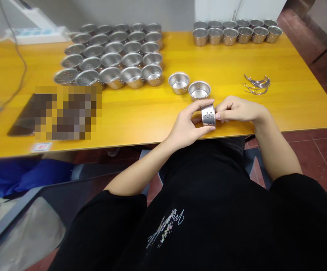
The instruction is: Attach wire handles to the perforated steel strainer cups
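My left hand (186,126) grips a small metal cup (208,116) turned on its side, its holes facing me, at the table's front edge. Against the cup's right end, my right hand (236,110) is closed with fingertips pinched; what they hold, if anything, is too small to make out. Just behind the held cup stand two upright metal cups (179,83) (199,90). A small pile of thin curved metal wires (257,84) lies behind my right hand.
Rows of metal cups (132,60) fill the back left of the yellow table (293,82); more cups (230,36) line the back right. At the left are a dark phone-like slab (25,116), a blurred-out item, a cable and a power strip (39,34).
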The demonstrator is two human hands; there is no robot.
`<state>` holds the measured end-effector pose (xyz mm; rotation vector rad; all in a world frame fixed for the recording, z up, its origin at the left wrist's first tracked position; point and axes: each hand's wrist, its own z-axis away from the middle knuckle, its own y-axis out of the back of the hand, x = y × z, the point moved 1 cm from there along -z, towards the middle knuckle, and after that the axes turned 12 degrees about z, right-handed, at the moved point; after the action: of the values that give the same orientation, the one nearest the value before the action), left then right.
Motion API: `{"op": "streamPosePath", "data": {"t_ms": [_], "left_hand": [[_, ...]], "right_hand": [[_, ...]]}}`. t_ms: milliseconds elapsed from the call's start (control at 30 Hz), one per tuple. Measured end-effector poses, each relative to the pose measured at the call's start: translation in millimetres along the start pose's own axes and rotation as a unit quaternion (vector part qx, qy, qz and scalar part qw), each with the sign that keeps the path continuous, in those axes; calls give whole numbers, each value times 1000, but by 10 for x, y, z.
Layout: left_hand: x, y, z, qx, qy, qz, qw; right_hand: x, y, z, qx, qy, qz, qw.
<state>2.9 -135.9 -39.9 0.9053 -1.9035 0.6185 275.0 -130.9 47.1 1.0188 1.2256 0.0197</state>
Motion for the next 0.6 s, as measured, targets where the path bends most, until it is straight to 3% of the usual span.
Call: {"op": "streamPosePath", "data": {"t_ms": [367, 600], "left_hand": [[0, 2, 5, -11, -3, 4, 1000], [22, 4, -18, -14, -12, -21, 1000]], "right_hand": [[-27, 10, 42, 11, 25, 11, 1000], [25, -15, 47, 14, 7, -36, 999]]}}
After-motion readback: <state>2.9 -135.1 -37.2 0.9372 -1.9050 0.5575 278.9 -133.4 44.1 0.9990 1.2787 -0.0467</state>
